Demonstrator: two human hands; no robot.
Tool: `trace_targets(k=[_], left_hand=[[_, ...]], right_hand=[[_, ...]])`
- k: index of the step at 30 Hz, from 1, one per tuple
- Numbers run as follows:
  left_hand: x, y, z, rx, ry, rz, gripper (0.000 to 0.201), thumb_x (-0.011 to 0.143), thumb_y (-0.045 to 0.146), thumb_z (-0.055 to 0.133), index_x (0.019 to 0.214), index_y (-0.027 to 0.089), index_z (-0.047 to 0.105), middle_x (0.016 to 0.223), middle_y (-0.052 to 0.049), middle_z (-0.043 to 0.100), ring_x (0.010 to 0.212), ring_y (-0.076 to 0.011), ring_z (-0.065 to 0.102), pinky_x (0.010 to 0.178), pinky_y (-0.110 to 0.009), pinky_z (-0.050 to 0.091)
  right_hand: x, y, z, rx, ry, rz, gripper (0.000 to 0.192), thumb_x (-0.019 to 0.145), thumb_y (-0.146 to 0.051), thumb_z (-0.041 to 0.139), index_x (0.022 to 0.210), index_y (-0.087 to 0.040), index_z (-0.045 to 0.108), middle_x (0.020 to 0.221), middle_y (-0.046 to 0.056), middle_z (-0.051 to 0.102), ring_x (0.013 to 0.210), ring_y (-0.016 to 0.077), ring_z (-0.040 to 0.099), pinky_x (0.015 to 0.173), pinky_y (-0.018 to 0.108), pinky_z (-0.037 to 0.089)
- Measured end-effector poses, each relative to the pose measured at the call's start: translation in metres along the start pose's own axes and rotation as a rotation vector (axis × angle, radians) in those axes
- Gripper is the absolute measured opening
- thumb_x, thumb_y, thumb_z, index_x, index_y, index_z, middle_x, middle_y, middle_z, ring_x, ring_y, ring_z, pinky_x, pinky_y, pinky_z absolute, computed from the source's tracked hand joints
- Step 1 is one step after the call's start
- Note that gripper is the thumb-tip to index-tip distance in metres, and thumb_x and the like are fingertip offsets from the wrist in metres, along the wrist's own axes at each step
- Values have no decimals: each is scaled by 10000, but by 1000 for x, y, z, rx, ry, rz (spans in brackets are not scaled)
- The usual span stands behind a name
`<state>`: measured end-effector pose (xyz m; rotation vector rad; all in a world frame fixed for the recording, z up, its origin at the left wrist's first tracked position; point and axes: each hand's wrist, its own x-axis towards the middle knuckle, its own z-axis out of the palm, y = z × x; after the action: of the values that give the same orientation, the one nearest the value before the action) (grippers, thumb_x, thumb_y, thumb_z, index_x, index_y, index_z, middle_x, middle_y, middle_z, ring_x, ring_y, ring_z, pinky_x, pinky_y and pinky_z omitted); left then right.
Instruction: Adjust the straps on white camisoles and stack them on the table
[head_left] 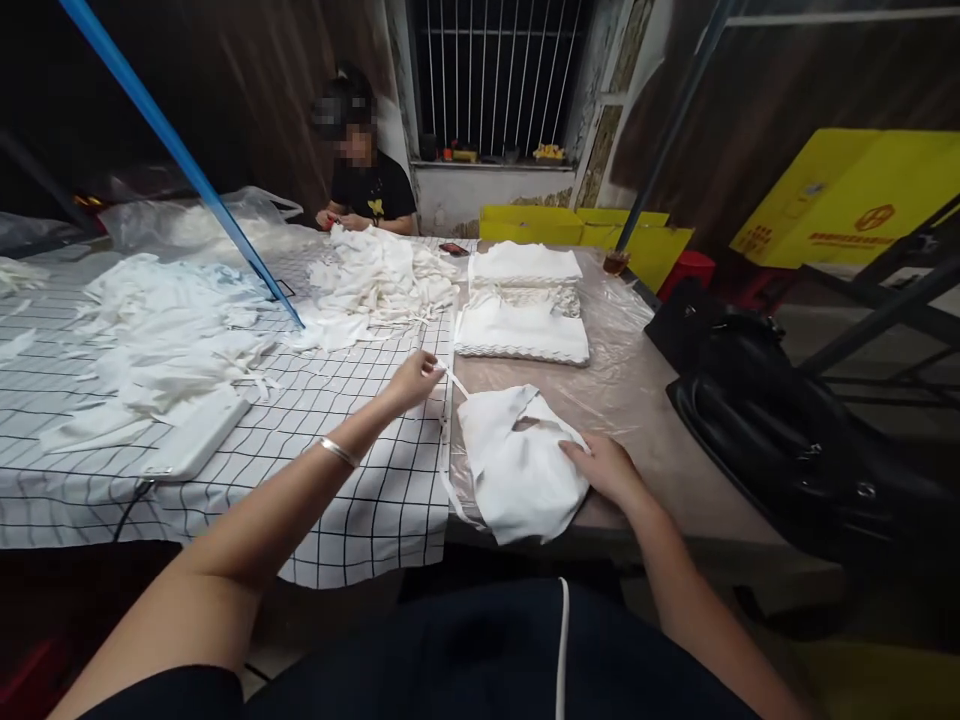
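A white cloth garment (517, 470) with thin straps lies near the table's front edge, partly folded, with a gap showing in its upper part. Its upper strap (457, 384) runs up to the left, where my left hand (417, 380) pinches the end with closed fingers. On the garment's right side, my right hand (604, 465) grips the edge between thumb and fingers. Another strap (454, 497) hangs loose at the left of the garment. Just beyond are stacks of folded white cloth pieces (521, 330) with wavy edges.
Heaps of white cloth (382, 275) cover the checked tablecloth (375, 500) at left, beside a white flat device (196, 440). A blue pole (187, 170) slants down there. A black bag (780, 430) lies at right, near a cup (616, 262). Another person (367, 190) sits across.
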<state>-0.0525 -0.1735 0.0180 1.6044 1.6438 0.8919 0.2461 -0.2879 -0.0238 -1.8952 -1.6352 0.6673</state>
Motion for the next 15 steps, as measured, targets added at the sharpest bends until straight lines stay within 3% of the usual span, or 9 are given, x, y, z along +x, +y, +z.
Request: trace_targets(k=[3, 5, 7, 9, 11, 13, 15], left_hand=[[-37, -17, 41, 282, -103, 252, 288, 816, 448, 615, 917, 181, 581, 980, -94, 616, 901, -228, 591, 816, -363, 500], [-59, -13, 63, 420, -158, 398, 421, 781, 529, 639, 1001, 172, 602, 1065, -123, 601, 964, -271, 577, 849, -402, 491], [-70, -5, 79, 497, -199, 445, 387, 768, 501, 658, 974, 174, 625, 1078, -139, 603, 1013, -308, 562, 889, -440, 472], [-69, 1, 88, 381, -222, 366, 182, 787, 366, 635, 786, 184, 616, 988, -126, 623, 1029, -313, 559, 913, -442, 458], [-58, 4, 87, 62, -225, 197, 171, 785, 250, 587, 631, 194, 538, 829, -92, 618, 979, -286, 584, 883, -411, 475], [-45, 5, 80, -256, -228, 35, 197, 776, 236, 560, 597, 201, 486, 688, -56, 578, 869, -251, 617, 795, -374, 511], [-34, 4, 68, -426, -252, -40, 185, 788, 256, 517, 617, 205, 473, 625, -41, 566, 777, -225, 637, 717, -349, 537]], right_hand=[[-2, 3, 5, -60, -29, 47, 298, 817, -398, 544, 910, -206, 751, 886, 83, 752, 824, 257, 675, 690, 302, 474], [0, 1, 6, -44, -17, 45, 312, 812, -402, 550, 952, -205, 747, 915, 83, 751, 845, 255, 670, 712, 303, 474], [1, 0, 6, -7, 9, 55, 322, 794, -418, 567, 955, -202, 743, 905, 77, 747, 838, 250, 663, 724, 307, 475], [2, 2, 5, 73, 41, 67, 352, 776, -465, 572, 926, -194, 738, 865, 66, 738, 799, 241, 652, 704, 309, 477], [2, 6, 2, 210, 75, 86, 431, 749, -548, 578, 900, -174, 733, 810, 59, 723, 746, 231, 636, 665, 309, 477], [2, 11, -2, 382, 116, 112, 536, 699, -636, 599, 886, -151, 728, 753, 57, 703, 701, 218, 617, 635, 308, 476], [3, 15, -6, 527, 157, 139, 615, 634, -700, 634, 870, -139, 722, 714, 49, 684, 662, 197, 594, 600, 294, 468]])
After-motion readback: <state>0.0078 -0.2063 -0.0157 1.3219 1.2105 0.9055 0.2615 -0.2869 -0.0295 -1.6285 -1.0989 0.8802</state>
